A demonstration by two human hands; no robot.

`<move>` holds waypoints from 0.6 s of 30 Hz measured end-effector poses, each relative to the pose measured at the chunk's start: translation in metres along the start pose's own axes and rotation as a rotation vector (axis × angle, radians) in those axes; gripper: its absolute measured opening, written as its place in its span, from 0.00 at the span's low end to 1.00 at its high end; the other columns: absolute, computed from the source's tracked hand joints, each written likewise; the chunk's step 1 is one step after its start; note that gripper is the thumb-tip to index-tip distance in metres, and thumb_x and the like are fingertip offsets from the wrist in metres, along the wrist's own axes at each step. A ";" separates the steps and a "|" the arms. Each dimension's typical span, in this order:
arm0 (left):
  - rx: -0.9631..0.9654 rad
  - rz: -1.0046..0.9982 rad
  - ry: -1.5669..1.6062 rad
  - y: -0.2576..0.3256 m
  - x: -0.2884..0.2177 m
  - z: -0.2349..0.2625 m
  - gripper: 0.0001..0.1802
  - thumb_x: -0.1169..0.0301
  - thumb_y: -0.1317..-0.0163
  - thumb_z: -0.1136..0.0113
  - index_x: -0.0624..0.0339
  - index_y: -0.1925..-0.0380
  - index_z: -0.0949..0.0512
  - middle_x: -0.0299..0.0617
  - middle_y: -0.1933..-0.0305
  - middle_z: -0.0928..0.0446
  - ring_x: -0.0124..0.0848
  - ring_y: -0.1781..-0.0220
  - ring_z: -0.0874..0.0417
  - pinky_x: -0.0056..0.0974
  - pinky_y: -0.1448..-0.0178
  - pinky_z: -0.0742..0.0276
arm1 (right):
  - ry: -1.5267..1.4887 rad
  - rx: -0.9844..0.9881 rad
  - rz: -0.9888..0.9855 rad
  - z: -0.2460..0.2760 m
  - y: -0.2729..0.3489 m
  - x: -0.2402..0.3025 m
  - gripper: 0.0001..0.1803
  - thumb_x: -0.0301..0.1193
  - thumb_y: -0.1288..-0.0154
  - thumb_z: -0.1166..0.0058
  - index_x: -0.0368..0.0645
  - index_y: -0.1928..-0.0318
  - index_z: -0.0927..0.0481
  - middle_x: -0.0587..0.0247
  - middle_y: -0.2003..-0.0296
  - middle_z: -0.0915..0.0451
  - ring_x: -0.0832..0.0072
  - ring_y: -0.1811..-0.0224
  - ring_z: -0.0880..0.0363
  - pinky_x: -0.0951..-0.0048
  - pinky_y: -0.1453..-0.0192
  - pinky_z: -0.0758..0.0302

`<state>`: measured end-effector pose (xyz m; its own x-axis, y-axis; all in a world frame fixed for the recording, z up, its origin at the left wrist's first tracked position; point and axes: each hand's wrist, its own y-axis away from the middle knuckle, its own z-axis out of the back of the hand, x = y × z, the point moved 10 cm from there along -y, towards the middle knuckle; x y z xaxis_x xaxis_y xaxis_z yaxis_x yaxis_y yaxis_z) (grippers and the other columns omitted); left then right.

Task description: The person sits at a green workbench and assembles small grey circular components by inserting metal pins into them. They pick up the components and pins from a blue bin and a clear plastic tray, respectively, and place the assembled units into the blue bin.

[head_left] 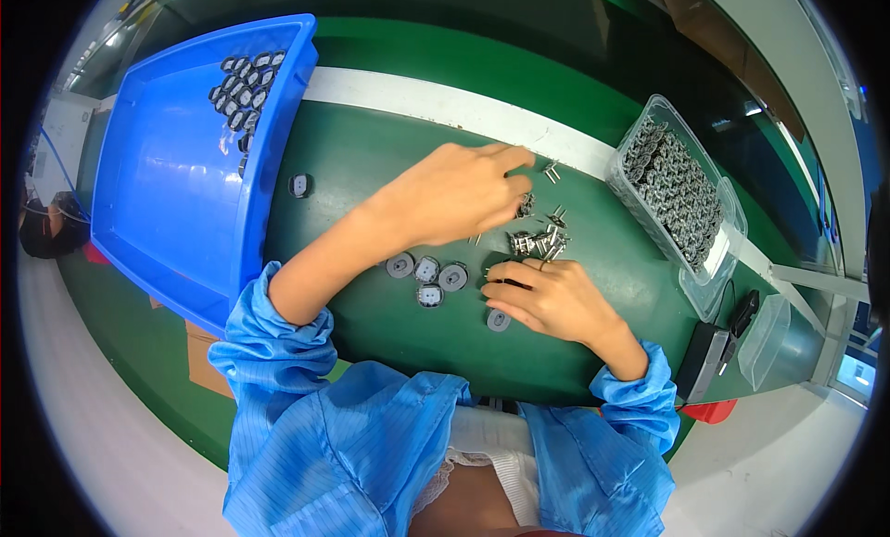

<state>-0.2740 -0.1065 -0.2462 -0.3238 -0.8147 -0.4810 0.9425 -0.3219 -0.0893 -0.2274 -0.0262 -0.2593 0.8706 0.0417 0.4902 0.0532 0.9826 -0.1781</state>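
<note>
My left hand point(459, 192) reaches across the green mat point(371, 157), fingers curled narrow around what looks like a small metal part point(527, 205), though it is mostly hidden. My right hand point(547, 300) rests fingers-bent at the pile of metal pins point(540, 243), touching it; round grey discs point(428, 275) lie just beside it.

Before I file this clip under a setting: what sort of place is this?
Probably a small-parts assembly line in a factory: a green workbench, a blue parts bin and a clear tub of small components, and both hands, left hand and right hand, sorting little pinned metal parts.
</note>
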 end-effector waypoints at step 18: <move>0.184 0.361 0.258 0.010 0.050 -0.004 0.25 0.64 0.43 0.38 0.56 0.45 0.32 0.46 0.53 0.30 0.43 0.61 0.22 0.42 0.56 0.26 | 0.360 -0.342 -0.651 0.155 0.026 -0.122 0.06 0.24 0.43 0.45 0.42 0.65 0.16 0.59 0.66 0.18 0.60 0.65 0.19 0.64 0.60 0.23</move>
<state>-0.2801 -0.1485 -0.2751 0.0747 -0.7515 -0.6555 0.9533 -0.1390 0.2681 -0.4082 0.0220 -0.1918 0.7142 -0.6363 0.2915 0.6981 0.6778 -0.2307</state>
